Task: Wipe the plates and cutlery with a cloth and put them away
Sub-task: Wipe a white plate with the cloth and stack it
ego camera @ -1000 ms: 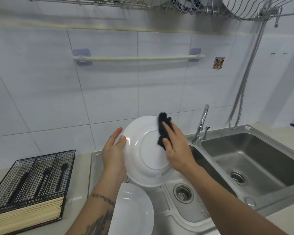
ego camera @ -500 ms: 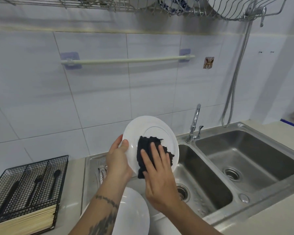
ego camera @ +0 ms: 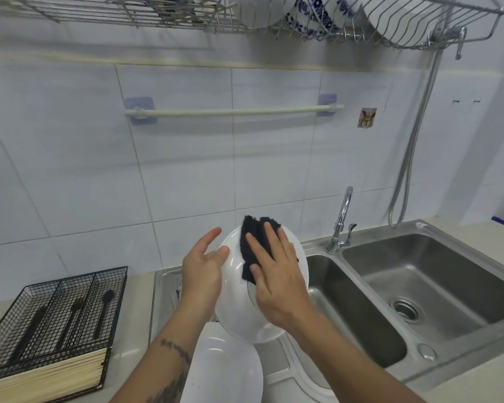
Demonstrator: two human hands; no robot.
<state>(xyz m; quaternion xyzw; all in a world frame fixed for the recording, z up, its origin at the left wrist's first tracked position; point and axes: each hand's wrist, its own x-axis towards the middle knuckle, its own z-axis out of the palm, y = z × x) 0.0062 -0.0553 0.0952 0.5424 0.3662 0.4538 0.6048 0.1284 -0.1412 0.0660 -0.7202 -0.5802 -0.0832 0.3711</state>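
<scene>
I hold a white plate point(ego camera: 239, 315) upright over the sink's left side, its underside facing me. My left hand point(ego camera: 202, 271) grips its left rim with fingers spread. My right hand point(ego camera: 277, 274) lies flat on the plate's back and presses a black cloth point(ego camera: 252, 245) against the upper part. A second white plate point(ego camera: 224, 370) lies below, partly hidden by my arms. Some cutlery point(ego camera: 177, 289) shows dimly on the drainboard behind my left wrist.
A black wire cutlery tray point(ego camera: 56, 312) with dark utensils and chopsticks stands on the counter at left. A double steel sink point(ego camera: 419, 286) with a tap point(ego camera: 342, 219) lies at right. Overhead hangs a wire dish rack point(ego camera: 303, 21) holding bowls and plates. A towel rail point(ego camera: 233, 112) crosses the tiled wall.
The plate has tipped lower toward me, and my right hand with the cloth has slid from the plate's lower middle up to its top edge. The camera has tilted up.
</scene>
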